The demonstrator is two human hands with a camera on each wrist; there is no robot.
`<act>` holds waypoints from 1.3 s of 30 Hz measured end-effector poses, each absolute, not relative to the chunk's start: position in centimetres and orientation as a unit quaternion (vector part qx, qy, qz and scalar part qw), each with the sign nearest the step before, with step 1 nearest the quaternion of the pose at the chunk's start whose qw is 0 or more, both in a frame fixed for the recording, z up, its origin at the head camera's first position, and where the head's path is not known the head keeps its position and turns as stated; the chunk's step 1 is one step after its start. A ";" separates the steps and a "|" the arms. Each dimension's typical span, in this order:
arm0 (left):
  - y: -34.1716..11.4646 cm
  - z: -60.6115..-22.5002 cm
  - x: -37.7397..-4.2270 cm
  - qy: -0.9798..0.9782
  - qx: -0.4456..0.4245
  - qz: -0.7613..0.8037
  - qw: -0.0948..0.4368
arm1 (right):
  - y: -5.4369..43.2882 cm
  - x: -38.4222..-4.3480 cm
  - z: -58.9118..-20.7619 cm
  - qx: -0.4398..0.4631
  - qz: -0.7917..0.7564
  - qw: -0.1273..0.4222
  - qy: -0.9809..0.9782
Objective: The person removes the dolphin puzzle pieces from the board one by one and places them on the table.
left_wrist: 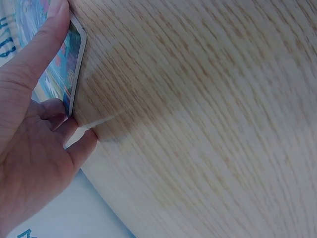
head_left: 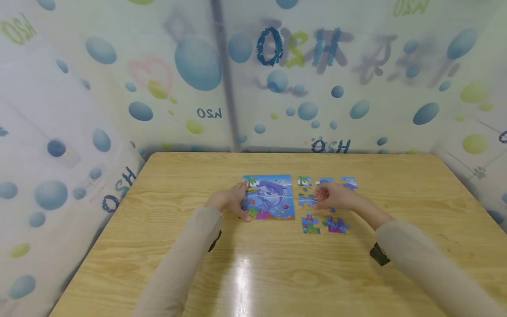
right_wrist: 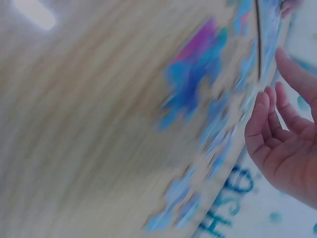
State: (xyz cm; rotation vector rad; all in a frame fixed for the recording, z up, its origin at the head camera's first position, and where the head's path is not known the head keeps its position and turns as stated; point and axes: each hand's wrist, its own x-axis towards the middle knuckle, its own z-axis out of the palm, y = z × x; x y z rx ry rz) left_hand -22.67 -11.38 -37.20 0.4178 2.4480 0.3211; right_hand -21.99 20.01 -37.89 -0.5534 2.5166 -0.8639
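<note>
A square dolphin puzzle board [head_left: 273, 193] lies flat on the wooden table. My left hand [head_left: 233, 200] grips its left side, thumb at the near corner and the other fingers bent against the edge in the left wrist view. Just right of the board, my right hand [head_left: 336, 197] hovers over loose jigsaw pieces, partly hiding the middle ones. Its fingers are relaxed and bent, and in the right wrist view the thumb stands apart from them with nothing between. Nearest the front are a coral piece [head_left: 310, 225] and a purple-blue piece [head_left: 336, 225].
Behind the right hand lie a palm-tree piece [head_left: 304, 181] and another blue piece [head_left: 349, 181]. A blue piece [head_left: 305, 200] sits close to the board's right edge. Patterned curtains [head_left: 277, 119] enclose the table [head_left: 285, 273] at the back and sides.
</note>
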 end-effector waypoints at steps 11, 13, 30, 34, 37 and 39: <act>-11.6 -37.7 -22.6 0.927 0.155 0.136 0.312 | 12.2 -22.7 -38.7 -0.287 -0.231 0.179 0.912; -11.6 -37.8 -22.5 0.926 0.153 0.140 0.315 | 11.5 -22.5 -38.7 -0.297 -0.210 0.174 0.915; -11.4 -37.6 -22.5 0.932 0.154 0.126 0.304 | 9.6 -23.3 -38.1 -0.213 -0.191 0.238 0.928; -11.4 -37.6 -22.5 0.932 0.153 0.127 0.304 | 9.8 -23.2 -38.0 -0.217 -0.214 0.235 0.923; -11.4 -37.7 -22.5 0.932 0.150 0.128 0.304 | 10.2 -23.1 -37.8 -0.228 -0.252 0.225 0.913; -11.5 -37.8 -22.6 0.932 0.150 0.126 0.304 | 10.6 -23.1 -37.6 -0.240 -0.277 0.221 0.904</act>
